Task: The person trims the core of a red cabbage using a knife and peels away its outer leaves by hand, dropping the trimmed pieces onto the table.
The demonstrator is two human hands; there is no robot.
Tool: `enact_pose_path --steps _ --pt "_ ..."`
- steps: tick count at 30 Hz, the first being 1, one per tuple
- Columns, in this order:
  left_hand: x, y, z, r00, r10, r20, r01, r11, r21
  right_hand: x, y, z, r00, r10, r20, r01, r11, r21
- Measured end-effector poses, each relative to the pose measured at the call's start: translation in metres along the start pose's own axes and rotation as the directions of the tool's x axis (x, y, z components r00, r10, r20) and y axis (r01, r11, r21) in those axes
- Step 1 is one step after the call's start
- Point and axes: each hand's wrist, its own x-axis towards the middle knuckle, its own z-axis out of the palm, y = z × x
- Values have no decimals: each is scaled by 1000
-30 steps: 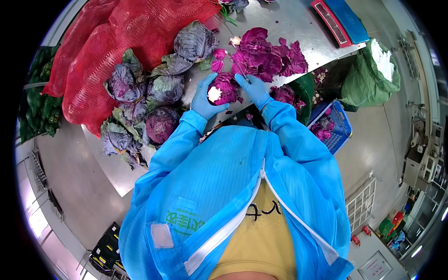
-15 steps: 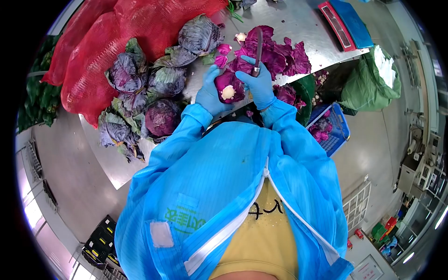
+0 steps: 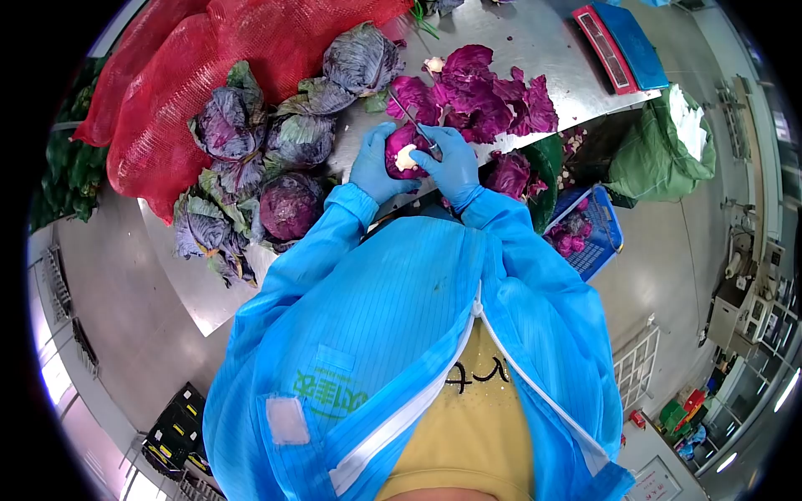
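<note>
A trimmed red cabbage (image 3: 396, 142) is between my gloved hands, its pale cut stem end turned toward me. My left hand (image 3: 373, 168) is closed round the cabbage's left side. In my right hand (image 3: 455, 164) is a knife (image 3: 403, 108), its blade slanting up and left across the top of the cabbage; the handle is mostly hidden by my fingers. My right thumb lies close to the stem end. Loose purple cabbage leaves (image 3: 476, 92) are heaped on the metal table (image 3: 357, 138) just beyond my hands.
Several untrimmed cabbages (image 3: 290, 207) lie on the left, beside red mesh sacks (image 3: 180, 108). At the right are a green bin (image 3: 547, 167) with leaves, a blue basket (image 3: 603, 242) and a green sack (image 3: 660, 154). A red and blue box-like object (image 3: 622, 46) sits at the table's far right.
My right hand has moved left and closer to the cabbage. The knife has swung from pointing away, upright, to lying slantwise over the cabbage. Some leaves beyond it have shifted.
</note>
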Motion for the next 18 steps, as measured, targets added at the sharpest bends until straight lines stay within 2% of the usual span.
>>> enact_pose_path --steps 1,3,5,6,7,8,9,11,12,13,15,16,17,18 --pt "0 0 2 1000 -1 -4 1 1000 0 -1 -2 0 1000 -3 3 3 1000 0" --pt "-2 0 4 999 3 -41 -1 999 45 -1 -7 0 996 88 -2 -88 995 -45" --pt "0 2 2 1000 -24 -18 24 999 35 2 1 2 997 69 -17 -70 997 -25" --pt "1 4 1 999 -50 8 50 998 24 6 9 1 972 217 87 -228 962 150" --pt "0 6 1 999 -47 9 47 999 23 6 17 2 917 337 212 -390 870 301" --pt "0 7 0 999 -45 20 45 999 12 3 24 7 935 308 177 -354 855 378" --pt "2 7 -2 999 -44 28 44 999 3 4 15 2 937 304 175 -349 857 380" --pt "4 -3 1 998 -53 19 54 998 -38 1 -18 -16 884 346 315 -465 573 675" --pt "7 -5 1 998 -63 12 64 995 -83 2 -19 -18 916 303 262 -398 616 680" --pt "8 -7 1 998 -66 15 67 994 -83 8 -12 -21 934 302 192 -357 748 559" --pt "12 -9 -2 999 -48 12 48 999 -25 18 2 -21 968 252 -19 -217 866 451" --pt "13 -11 -5 999 -23 36 24 999 -34 23 9 -28 949 313 47 -308 880 361" --pt "13 -13 -8 999 -20 37 21 999 -34 26 19 -25 949 312 44 -307 880 362" --pt "11 -16 -11 999 24 35 -26 998 54 28 34 -19 925 372 83 -374 842 390"
